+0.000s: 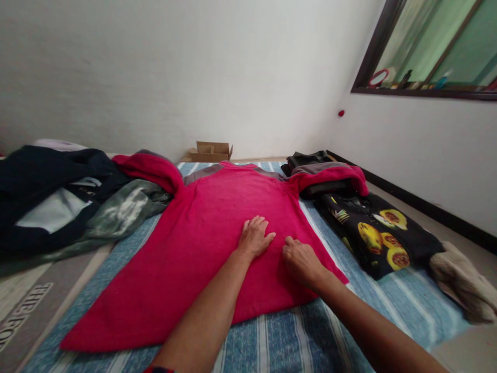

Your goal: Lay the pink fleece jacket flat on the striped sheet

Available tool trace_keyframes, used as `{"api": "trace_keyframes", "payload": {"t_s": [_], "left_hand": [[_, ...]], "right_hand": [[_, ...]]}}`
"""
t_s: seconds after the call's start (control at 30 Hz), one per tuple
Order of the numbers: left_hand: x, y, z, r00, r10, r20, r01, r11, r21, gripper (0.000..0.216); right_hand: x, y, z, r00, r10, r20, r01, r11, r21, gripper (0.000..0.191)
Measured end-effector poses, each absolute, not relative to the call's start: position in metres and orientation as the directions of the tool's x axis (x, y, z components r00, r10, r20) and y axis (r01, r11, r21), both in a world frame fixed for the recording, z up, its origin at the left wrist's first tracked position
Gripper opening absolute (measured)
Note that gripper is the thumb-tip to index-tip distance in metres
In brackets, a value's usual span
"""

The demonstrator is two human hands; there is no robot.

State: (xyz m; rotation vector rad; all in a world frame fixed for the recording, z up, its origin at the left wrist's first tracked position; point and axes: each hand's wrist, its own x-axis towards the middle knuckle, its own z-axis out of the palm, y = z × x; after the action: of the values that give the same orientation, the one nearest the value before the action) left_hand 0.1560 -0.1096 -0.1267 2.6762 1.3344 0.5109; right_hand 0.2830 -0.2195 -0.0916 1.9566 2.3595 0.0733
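Observation:
A pink fleece jacket [194, 243] with grey shoulders lies spread out, its collar pointing away from me and its hem towards me. Both sleeves stretch out sideways over other clothes. My left hand [255, 237] rests on the middle of the jacket, fingers stretched out and thumb apart. Just to its right, my right hand [301, 259] touches the jacket with its fingers curled closed. Whether the right fingers pinch some of the cloth is hidden by the hand itself.
Dark and camouflage clothes [116, 207] are heaped on the left. Folded dark garments, one fruit-printed [368, 228], lie on the right beside a beige cloth [462, 280]. A cardboard box [212, 151] stands by the wall. Blue striped bedding [267, 342] is underneath.

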Motion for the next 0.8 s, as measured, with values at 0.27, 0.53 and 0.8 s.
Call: {"api": "trace_keyframes", "payload": {"t_s": [0.27,0.53,0.8], "left_hand": [[0.156,-0.108,-0.128,0.562,0.781,0.272,0.748,-0.621,0.235,0.038],[0.160,-0.117,-0.109,0.696,0.652,0.303,0.432,-0.716,0.548,0.021],[0.168,-0.124,-0.104,0.919,0.369,0.141,0.159,-0.672,0.724,0.031]], "right_hand": [[0.299,-0.222,-0.091,-0.112,0.993,0.029,0.993,0.113,-0.028,0.021],[0.310,-0.221,-0.100,-0.083,0.992,0.093,0.978,0.099,-0.181,0.019],[0.315,-0.220,-0.106,-0.074,0.991,0.115,0.934,0.109,-0.341,0.024]]}}
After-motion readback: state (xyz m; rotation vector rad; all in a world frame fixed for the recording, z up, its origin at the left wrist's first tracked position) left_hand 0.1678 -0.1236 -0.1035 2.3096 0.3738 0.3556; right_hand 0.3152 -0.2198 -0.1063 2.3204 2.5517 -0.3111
